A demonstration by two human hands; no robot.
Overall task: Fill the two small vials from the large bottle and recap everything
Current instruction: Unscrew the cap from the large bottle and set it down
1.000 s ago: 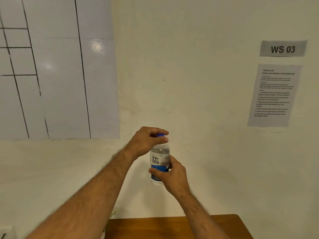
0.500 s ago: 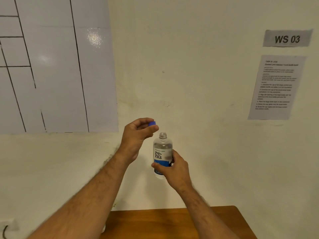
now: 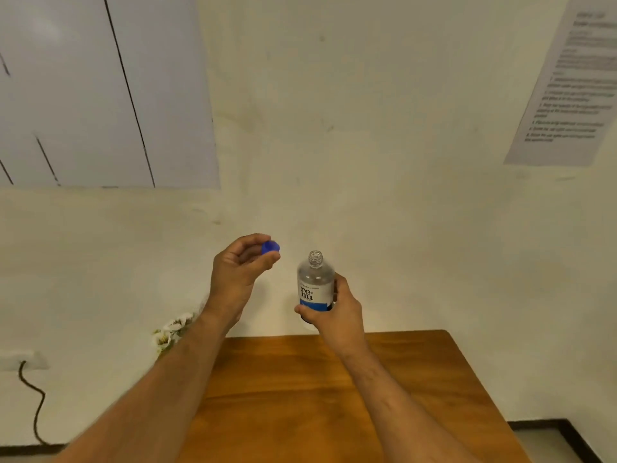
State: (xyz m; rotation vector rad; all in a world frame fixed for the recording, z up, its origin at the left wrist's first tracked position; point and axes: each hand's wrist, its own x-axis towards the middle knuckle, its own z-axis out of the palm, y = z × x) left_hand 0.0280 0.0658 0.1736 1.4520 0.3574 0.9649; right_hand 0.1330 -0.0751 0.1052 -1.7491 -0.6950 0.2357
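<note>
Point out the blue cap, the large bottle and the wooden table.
blue cap (image 3: 270,246): head view, on its blue face, pinched in the left hand (image 3: 238,272).
large bottle (image 3: 315,287): head view, on its white label, held by the right hand (image 3: 337,315).
wooden table (image 3: 300,396): head view, on its bare top.

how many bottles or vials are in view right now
1. The large bottle, uncapped, is held upright in the right hand above the wooden table. No small vials show; they may lie outside the frame.
</note>
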